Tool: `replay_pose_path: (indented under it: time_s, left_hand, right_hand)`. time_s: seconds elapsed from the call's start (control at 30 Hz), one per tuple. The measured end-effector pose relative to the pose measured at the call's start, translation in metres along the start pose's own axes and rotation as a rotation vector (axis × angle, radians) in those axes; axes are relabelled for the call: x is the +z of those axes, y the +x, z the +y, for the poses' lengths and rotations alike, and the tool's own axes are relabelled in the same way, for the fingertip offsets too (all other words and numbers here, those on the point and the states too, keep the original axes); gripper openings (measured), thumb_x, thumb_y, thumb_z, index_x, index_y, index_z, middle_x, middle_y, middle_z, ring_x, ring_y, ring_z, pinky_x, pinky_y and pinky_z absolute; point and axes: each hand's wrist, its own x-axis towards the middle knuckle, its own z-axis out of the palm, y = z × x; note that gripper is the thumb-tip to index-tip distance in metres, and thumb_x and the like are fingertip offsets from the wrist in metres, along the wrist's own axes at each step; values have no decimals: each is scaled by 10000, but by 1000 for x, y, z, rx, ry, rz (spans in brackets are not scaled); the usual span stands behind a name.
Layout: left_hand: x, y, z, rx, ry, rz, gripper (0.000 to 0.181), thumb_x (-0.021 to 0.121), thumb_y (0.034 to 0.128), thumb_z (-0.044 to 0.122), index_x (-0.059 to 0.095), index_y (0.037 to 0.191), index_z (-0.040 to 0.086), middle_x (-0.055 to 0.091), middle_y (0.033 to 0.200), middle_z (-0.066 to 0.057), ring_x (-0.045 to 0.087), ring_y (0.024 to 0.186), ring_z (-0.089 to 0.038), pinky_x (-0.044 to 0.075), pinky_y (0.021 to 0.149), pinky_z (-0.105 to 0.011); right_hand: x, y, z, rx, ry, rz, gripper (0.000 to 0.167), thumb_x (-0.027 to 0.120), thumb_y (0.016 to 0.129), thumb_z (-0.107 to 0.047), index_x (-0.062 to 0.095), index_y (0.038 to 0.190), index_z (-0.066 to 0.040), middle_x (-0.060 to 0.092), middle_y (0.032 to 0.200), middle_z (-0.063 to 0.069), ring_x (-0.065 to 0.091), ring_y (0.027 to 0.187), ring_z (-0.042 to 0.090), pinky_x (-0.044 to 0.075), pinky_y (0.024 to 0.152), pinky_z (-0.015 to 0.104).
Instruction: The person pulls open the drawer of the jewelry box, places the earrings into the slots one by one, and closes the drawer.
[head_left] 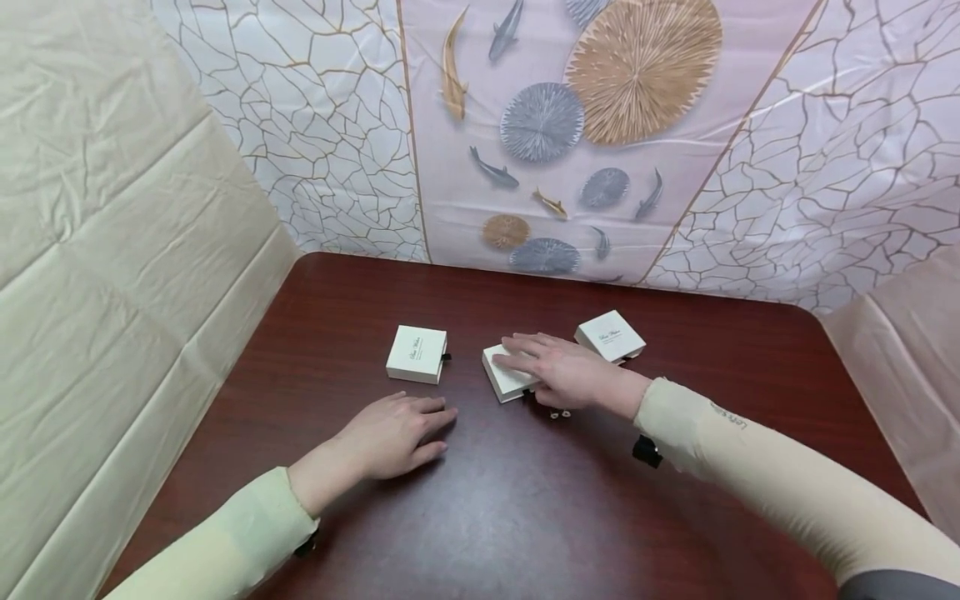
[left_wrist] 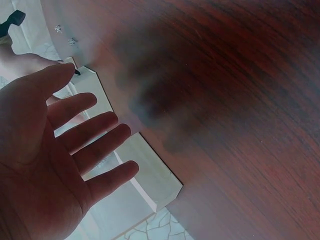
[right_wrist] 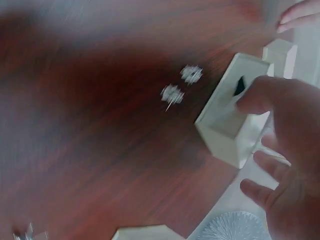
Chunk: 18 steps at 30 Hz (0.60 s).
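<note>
Over the middle white box [head_left: 504, 379], my right hand [head_left: 573, 371] lies with its fingers extended across the top. Its thumb overlaps the side with the black tab [right_wrist: 240, 86]; whether it presses there I cannot tell. Two small silver flower-shaped pieces [right_wrist: 191, 74] lie on the table beside that box. My left hand [head_left: 393, 435] is palm down, fingers loosely spread and holding nothing, just in front of the left white box [head_left: 416, 354]. In the left wrist view, that box [left_wrist: 150, 170] shows behind the fingers.
A third white box [head_left: 611, 336] sits behind my right wrist, towards the back right. The dark red-brown table [head_left: 480, 517] meets a patterned cloth [head_left: 345, 167] at its back edge. Another silver piece [right_wrist: 29, 234] shows at the lower left of the right wrist view.
</note>
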Motion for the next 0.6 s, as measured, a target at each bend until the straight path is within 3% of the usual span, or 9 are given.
replay_pose_path:
  time_s: [0.17,0.3,0.43,0.6]
  left_hand:
    - [0,2,1,2,-6,-5,479,661,1062,340,654,1472,92,651,1465,-173,619,1371,-305,471,1144,-595]
    - [0,4,2,5,-10,-8,478,657,1065,338,651,1476,92,648,1469,-175,613,1378,-307,469,1149,-589]
    - [1,6,3,7,-10,-10,481,661,1063,339,652,1475,91,648,1469,-175,613,1378,-309,469,1149,-588]
    - [0,9,3,14,-6,-9,483,661,1063,343,652,1475,89,649,1468,-177,614,1375,-318,473,1146,-584]
  right_hand:
    - [10,-3,-16,141,27,105,736,771,961,-302,482,1581,-28,489,1598,264,471,1478,458,408,1209,550]
    - [20,0,-28,213,-5,141,763,752,990,-453,502,1572,-27,507,1584,263,479,1476,445,418,1202,552]
    - [26,6,-33,264,-11,148,779,719,1002,-507,495,1588,-45,491,1603,247,461,1495,425,411,1212,544]
    - [32,10,-31,260,-21,156,738,717,1010,-471,511,1580,-49,486,1607,239,461,1492,424,407,1219,532]
